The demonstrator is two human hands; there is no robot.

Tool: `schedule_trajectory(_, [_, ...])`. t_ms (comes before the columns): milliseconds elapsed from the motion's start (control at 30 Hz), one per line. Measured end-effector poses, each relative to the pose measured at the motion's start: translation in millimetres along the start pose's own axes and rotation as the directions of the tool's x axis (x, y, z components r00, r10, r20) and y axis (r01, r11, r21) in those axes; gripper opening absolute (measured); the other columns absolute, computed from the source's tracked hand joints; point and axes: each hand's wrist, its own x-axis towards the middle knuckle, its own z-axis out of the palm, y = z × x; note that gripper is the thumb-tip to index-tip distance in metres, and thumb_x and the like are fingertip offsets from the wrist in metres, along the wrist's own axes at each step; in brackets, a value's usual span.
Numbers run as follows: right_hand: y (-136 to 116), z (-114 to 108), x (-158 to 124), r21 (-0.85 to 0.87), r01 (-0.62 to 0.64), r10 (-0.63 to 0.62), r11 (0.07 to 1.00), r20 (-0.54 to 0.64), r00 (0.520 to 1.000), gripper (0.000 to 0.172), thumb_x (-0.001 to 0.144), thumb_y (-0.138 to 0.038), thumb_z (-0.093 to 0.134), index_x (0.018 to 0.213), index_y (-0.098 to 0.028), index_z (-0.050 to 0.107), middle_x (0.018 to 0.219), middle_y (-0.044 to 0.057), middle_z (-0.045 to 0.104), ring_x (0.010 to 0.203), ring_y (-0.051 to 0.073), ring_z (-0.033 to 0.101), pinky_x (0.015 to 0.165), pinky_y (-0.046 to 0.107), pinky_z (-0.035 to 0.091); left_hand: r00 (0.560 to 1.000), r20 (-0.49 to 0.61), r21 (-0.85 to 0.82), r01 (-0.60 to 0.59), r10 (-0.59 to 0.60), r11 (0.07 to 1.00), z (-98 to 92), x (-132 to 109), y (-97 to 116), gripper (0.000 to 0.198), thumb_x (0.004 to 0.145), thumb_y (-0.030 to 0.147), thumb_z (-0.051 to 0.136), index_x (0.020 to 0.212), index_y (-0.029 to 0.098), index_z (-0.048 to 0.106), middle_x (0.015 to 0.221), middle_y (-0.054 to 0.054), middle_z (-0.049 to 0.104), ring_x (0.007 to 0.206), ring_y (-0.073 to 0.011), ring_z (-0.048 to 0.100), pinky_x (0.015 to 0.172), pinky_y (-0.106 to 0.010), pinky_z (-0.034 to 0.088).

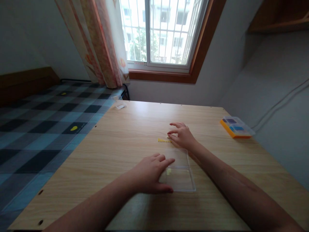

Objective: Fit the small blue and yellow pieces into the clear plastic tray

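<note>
My left hand (151, 174) lies flat with its fingers spread on the left edge of a clear plastic tray (182, 175) on the wooden table (135, 129). A small yellow piece (168, 171) lies inside the tray by my fingertips. My right hand (182, 135) rests just beyond the tray, thumb and forefinger pinched together at the right end of a short row of small yellow pieces (163, 140) on the table. What the pinch holds is too small to make out.
An orange box with a clear lid and blue and purple contents (235, 127) sits at the table's right edge by the wall. A small clear item (120, 105) lies at the far left corner. A checked bed (43, 125) adjoins the table on the left; a window (164, 32) is behind.
</note>
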Motion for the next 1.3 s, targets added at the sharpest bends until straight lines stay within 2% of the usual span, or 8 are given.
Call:
schedule_trajectory(267, [-4.6,8.7,1.4,-0.025,-0.050,0.051,0.998,0.041,0.998,0.010,0.084,-0.028,0.074,0.085,-0.028,0.084,0.137,0.009,0.066,0.131,0.033,0.054,0.111,0.055,0.039,1.000,-0.003,-0.003,-0.002,0.002,1.000,-1.0,0.6,0.9,0.092,0.077,0.066,0.077,0.152,0.021,0.048,0.118,-0.012,0.066,0.112,-0.0335,0.061,0.099,-0.047,0.050])
schedule_trajectory(467, [-1.6,10.0,1.8,-0.003,-0.035,0.035,0.999,0.058,0.998,0.008,0.083,-0.027,0.075,0.084,-0.028,0.083,0.137,0.008,0.067,0.130,0.031,0.056,0.112,0.053,0.039,1.000,0.011,-0.006,0.002,-0.002,1.000,-2.6,1.0,2.3,0.092,0.078,0.064,0.078,0.152,0.019,0.049,0.119,-0.013,0.066,0.112,-0.0340,0.061,0.098,-0.047,0.050])
schedule_trajectory(700, [3.5,10.0,1.3,0.001,-0.015,0.015,1.000,0.057,0.998,0.009,0.085,-0.028,0.075,0.088,-0.028,0.083,0.136,0.009,0.067,0.128,0.030,0.058,0.111,0.052,0.041,1.000,0.007,-0.011,-0.008,0.008,1.000,-1.8,0.6,0.7,0.091,0.079,0.066,0.076,0.152,0.022,0.048,0.119,-0.012,0.066,0.112,-0.0328,0.061,0.098,-0.045,0.050])
schedule_trajectory(933, [-0.2,8.9,3.6,-0.007,0.011,-0.011,1.000,0.039,0.999,0.007,0.085,-0.024,0.077,0.084,-0.027,0.083,0.133,0.008,0.070,0.124,0.029,0.061,0.109,0.050,0.043,1.000,-0.002,-0.003,-0.009,0.009,1.000,-1.1,0.8,0.6,0.090,0.079,0.066,0.076,0.152,0.021,0.048,0.119,-0.011,0.065,0.112,-0.0331,0.061,0.098,-0.045,0.050])
schedule_trajectory(1033, [-8.5,-15.7,5.8,-0.012,0.013,-0.013,1.000,0.003,1.000,0.007,0.085,-0.020,0.077,0.084,-0.025,0.082,0.128,0.008,0.072,0.119,0.028,0.063,0.108,0.050,0.044,1.000,0.002,0.006,-0.007,0.007,1.000,-1.4,0.4,0.7,0.090,0.079,0.066,0.076,0.152,0.021,0.048,0.120,-0.011,0.065,0.112,-0.0330,0.061,0.098,-0.045,0.050])
schedule_trajectory(1133, [-26.7,-63.0,-4.5,0.027,0.076,-0.075,0.997,-0.026,0.997,0.008,0.090,-0.023,0.073,0.087,-0.025,0.081,0.111,0.007,0.076,0.106,0.025,0.067,0.101,0.044,0.048,1.000,0.011,0.005,-0.007,0.007,1.000,-2.7,0.3,1.0,0.091,0.079,0.066,0.076,0.152,0.022,0.047,0.121,-0.012,0.066,0.113,-0.0333,0.061,0.098,-0.045,0.049])
schedule_trajectory(1233, [-52.2,-105.6,-32.3,0.166,0.157,-0.172,0.974,0.081,0.982,0.009,0.093,-0.026,0.071,0.091,-0.026,0.079,0.097,0.003,0.076,0.090,0.019,0.068,0.085,0.034,0.052,1.000,0.019,0.003,-0.003,0.003,1.000,-4.0,0.2,1.7,0.091,0.079,0.067,0.076,0.152,0.022,0.048,0.121,-0.012,0.066,0.112,-0.0337,0.061,0.097,-0.045,0.050])
schedule_trajectory(1300, [-67.2,-116.4,-55.2,0.224,0.184,-0.228,0.957,0.190,0.955,0.008,0.093,-0.024,0.072,0.091,-0.027,0.078,0.093,0.001,0.076,0.087,0.017,0.067,0.081,0.031,0.052,1.000,0.021,0.003,-0.004,0.004,1.000,-4.0,-0.1,2.1,0.091,0.079,0.068,0.076,0.151,0.021,0.048,0.120,-0.012,0.066,0.112,-0.0338,0.062,0.096,-0.044,0.050])
